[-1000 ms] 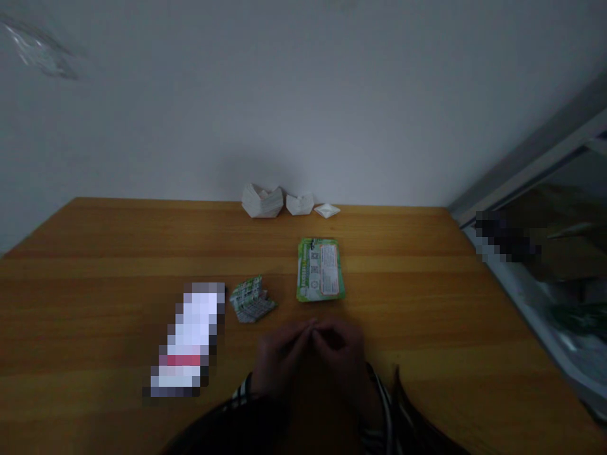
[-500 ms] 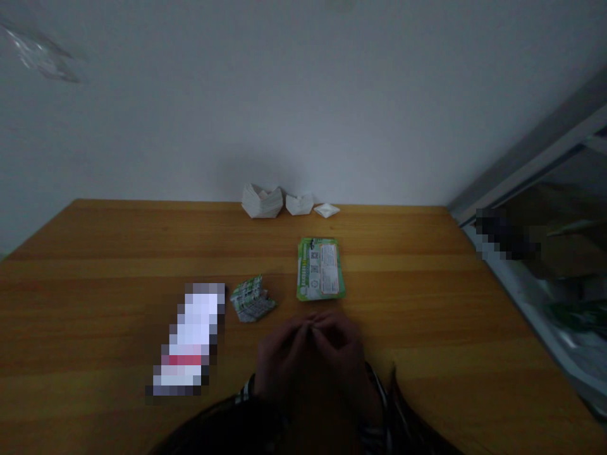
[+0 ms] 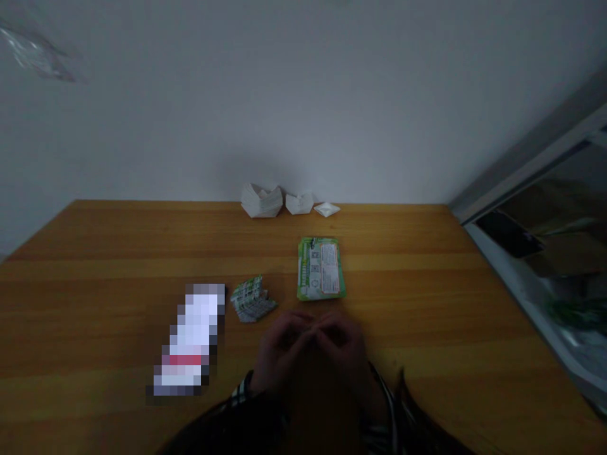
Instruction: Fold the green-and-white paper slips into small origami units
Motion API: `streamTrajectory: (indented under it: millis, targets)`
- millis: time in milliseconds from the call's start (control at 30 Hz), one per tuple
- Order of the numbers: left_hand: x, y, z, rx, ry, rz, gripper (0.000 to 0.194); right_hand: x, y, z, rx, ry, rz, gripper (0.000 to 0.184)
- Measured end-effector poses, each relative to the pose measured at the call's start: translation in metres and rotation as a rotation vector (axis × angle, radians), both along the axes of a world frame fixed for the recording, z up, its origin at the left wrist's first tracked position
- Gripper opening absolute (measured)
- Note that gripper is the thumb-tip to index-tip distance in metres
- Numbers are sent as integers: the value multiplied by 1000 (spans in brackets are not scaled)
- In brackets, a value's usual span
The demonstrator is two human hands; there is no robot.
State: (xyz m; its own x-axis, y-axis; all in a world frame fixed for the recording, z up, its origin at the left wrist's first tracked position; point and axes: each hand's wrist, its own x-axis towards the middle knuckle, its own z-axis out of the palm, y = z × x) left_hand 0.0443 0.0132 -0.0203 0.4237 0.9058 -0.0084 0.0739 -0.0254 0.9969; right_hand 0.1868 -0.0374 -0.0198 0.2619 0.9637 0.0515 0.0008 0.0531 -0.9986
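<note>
My left hand (image 3: 284, 351) and my right hand (image 3: 344, 351) meet fingertip to fingertip low in the middle of the view. The fingers of both are curled and pinched together, and anything between them is hidden in shadow. Just beyond lies a stack of green and white printed cards or leaflets (image 3: 321, 268). To the left of it, near my left hand, is a folded piece of green and white printed paper (image 3: 253, 299). Three white folded paper boats, a large one (image 3: 262, 201), a middle one (image 3: 299, 203) and a small one (image 3: 327, 209), stand in a row against the wall.
A lit phone-like object (image 3: 190, 341), blurred out, lies on the wooden table (image 3: 427, 303) at the left. Behind the table rises a pale wall (image 3: 379, 107), with clear plastic (image 3: 38, 57) at upper left. Cardboard (image 3: 576, 253) shows beyond the frame at right.
Both hands stay together with only small finger shifts; the left fingers have bent a little more. The paper boats, the card stack and the folded printed paper lie where they were.
</note>
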Motion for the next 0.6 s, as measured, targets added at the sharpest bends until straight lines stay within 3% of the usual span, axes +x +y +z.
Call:
streamTrajectory:
  millis: [167,300,433,600]
  targets:
    - [4,-3,1,-195,-162,90,17,0,3,1,-97,222,-151,16]
    - [4,-2,8,-268,-152,97,17,0,3,-7,-151,359,-180,20]
    - [4,-1,15,-256,-58,17,31,0,2,-13,-149,434,-214,19]
    - [1,-4,4,-103,1,28,35,0,2,-13,-170,484,-238,17]
